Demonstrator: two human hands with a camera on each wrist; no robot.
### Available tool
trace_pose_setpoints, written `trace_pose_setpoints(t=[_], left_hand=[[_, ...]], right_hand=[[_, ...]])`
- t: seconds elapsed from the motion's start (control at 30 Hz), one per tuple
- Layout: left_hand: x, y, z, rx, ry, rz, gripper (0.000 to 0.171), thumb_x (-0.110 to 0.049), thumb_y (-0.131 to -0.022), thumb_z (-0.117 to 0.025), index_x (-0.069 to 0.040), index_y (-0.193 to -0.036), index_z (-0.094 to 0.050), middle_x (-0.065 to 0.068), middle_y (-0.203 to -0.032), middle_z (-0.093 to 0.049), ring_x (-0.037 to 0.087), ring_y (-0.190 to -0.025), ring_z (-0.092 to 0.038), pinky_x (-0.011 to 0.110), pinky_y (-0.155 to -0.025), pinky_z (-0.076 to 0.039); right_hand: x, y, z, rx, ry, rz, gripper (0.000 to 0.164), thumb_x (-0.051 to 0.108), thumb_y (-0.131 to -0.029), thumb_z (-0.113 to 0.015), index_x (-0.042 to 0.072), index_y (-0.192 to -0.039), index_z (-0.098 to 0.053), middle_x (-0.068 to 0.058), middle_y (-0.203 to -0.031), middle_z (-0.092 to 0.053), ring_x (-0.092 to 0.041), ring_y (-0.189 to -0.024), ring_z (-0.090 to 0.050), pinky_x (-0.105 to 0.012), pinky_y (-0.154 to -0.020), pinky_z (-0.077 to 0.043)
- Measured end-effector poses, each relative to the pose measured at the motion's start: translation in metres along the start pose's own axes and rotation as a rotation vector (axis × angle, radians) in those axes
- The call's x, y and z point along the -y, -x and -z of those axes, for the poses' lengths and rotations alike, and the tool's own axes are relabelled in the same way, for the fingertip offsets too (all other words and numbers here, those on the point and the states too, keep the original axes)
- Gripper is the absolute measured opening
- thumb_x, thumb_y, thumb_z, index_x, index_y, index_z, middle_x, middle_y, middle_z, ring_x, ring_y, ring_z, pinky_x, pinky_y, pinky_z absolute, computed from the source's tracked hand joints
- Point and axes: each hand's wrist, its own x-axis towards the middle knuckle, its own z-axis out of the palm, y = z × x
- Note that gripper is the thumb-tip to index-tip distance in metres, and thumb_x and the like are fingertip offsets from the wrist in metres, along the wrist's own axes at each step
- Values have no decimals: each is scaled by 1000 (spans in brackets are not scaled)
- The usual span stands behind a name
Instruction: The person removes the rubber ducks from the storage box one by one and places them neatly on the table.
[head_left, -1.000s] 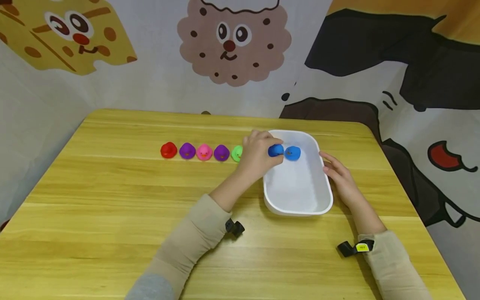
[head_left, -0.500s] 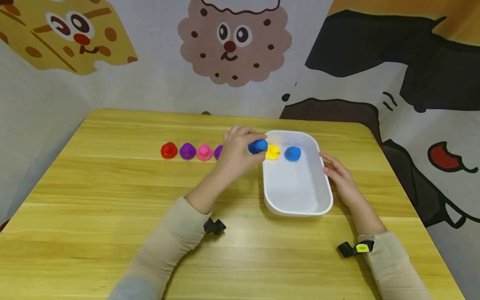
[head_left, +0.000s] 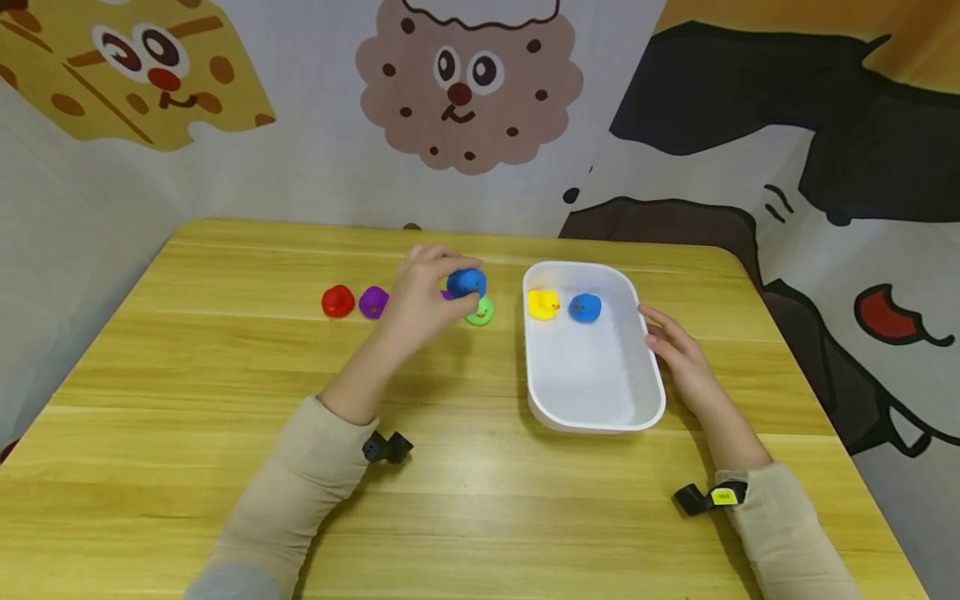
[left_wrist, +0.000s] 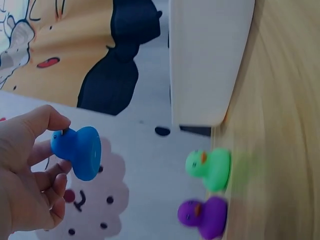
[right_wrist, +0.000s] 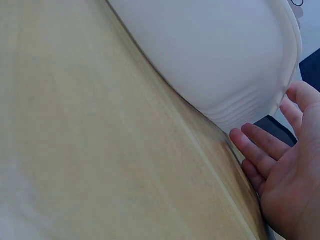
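Note:
My left hand [head_left: 422, 298] pinches a blue rubber duck [head_left: 467, 283] between thumb and fingers, above the table and left of the white tub. In the left wrist view the held duck [left_wrist: 80, 150] is tilted on its side. Just below it in the head view stands a light green duck [head_left: 482, 312]; a purple duck [left_wrist: 210, 216] stands beside that one in the left wrist view. My right hand [head_left: 684, 362] rests its fingertips against the right side of the white tub [head_left: 596, 379], fingers loosely extended. Inside the tub sit a yellow duck [head_left: 543, 305] and another blue duck [head_left: 585, 308].
At the left end of the row stand a red duck [head_left: 338, 301] and a purple duck [head_left: 372, 302]. My left hand covers part of the row. The wooden table [head_left: 480, 517] meets a cartoon-printed cloth [head_left: 300, 167] behind.
My left hand has lifted the blue duck from the tub and carried it left over the row, uncovering the yellow duck and then the green one. My right hand has stayed at the tub.

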Motion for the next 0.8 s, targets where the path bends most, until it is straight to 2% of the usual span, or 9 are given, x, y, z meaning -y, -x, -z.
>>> trace_pose_setpoints(t=[0.27,0.4,0.53,0.63,0.8], left_hand=[[17,8,25,19,30,76,37,-13,-78,-74,-7,-115,-70,5,-114,-60,23,-109,-41,41,-82,-41],[26,13,35,17,10,64,35,-10,-78,-73,-5,-113,-71,6,-111,-61,24,-108,-41,42,-83,-40],[33,17,43,13,-25,47,36,-9,-77,-74,-5,-113,-71,7,-110,-61,25,-107,-42,42,-82,-40],[39,19,48,12,-22,56,38,-9,-77,-75,-5,-114,-71,7,-110,-61,24,-108,-43,42,-83,-41],[47,23,59,16,-2,98,39,-8,-77,-75,-5,-115,-70,8,-115,-59,25,-112,-42,45,-87,-41]], right_hand=[[1,0,0,14,-30,1,49,28,-101,-48,19,-148,-37,-22,-141,-43,-7,-111,-53,-22,-83,-48],[0,0,0,18,-49,11,49,27,-101,-49,18,-148,-38,-17,-139,-47,-7,-110,-54,-22,-82,-49],[-2,-1,0,21,-94,28,48,23,-101,-49,16,-147,-39,-6,-132,-53,-9,-109,-55,-24,-81,-50],[-4,-1,0,26,-118,32,47,21,-101,-49,16,-147,-40,-2,-129,-54,-10,-109,-56,-25,-80,-51],[-4,-1,1,26,-103,25,48,23,-101,-50,17,-147,-39,-4,-131,-53,-10,-109,-55,-25,-81,-50]])
